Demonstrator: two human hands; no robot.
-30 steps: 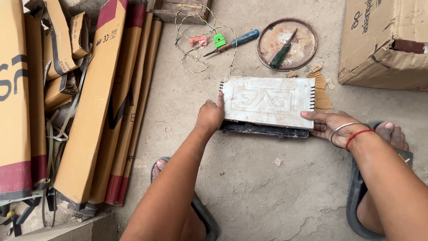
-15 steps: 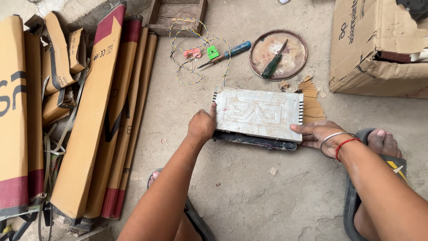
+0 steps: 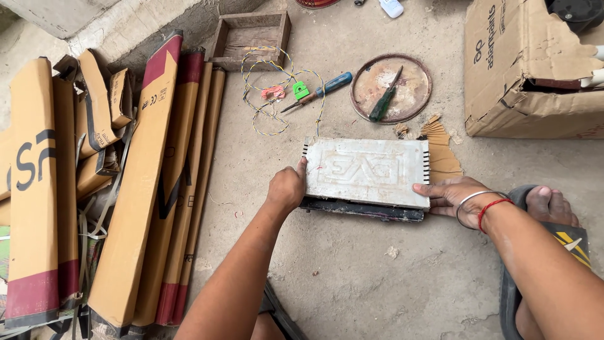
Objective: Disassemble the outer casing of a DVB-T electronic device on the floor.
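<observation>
Metal box (image 3: 367, 171), a flat grey-white case with an embossed lid and vent slots down both short sides, lay on the concrete floor (image 3: 352, 277) between the person's two hands. Its dark front edge faced the person. The left hand (image 3: 287, 189) gripped the box's left end, fingers curled closed around that edge with the thumb up against the lid's corner. The right hand (image 3: 454, 195) lay against the right end near the front corner, fingers stretched out nearly flat and pressed to the side, not wrapped around it; a metal bangle (image 3: 470, 203) and a red thread (image 3: 487, 209) circled that wrist. A torn cardboard scrap (image 3: 442, 156) lay just beside the box's right end, partly under it.

Beyond the box sat a round rusty tray (image 3: 391, 89) with a green-handled screwdriver (image 3: 384, 102) lying in it. Left of the tray lay a blue-handled screwdriver (image 3: 319, 89), a small green part (image 3: 300, 91), and a loose tangle of wire (image 3: 264, 94). A shallow wooden box (image 3: 251, 39) stood behind the wire. Long flattened cartons (image 3: 135, 189) were stacked along the left, and an open carton (image 3: 531, 66) stood at upper right. The person's right foot wore a sandal (image 3: 553, 226), near the right wrist.
</observation>
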